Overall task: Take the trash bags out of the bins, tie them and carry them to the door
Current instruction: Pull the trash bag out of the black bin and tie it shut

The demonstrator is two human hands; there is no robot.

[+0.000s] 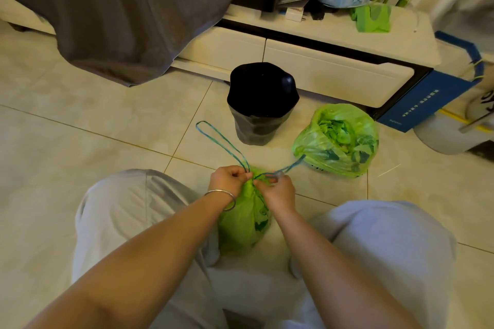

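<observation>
Both bags are out of the bin [260, 104]. The left hand [230, 180] and right hand [278, 191] pinch the drawstring [222, 141] of the near bag [244, 224], knot unfinished. The far bag [336, 139] lies open on the floor [80, 141], untied; carrying remains.

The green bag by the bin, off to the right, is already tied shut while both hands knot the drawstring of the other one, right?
Not quite. In the head view the green bag by the bin gapes open, untied. The rest holds: the left hand and right hand work the drawstring of the other bag, near the bin.
</observation>
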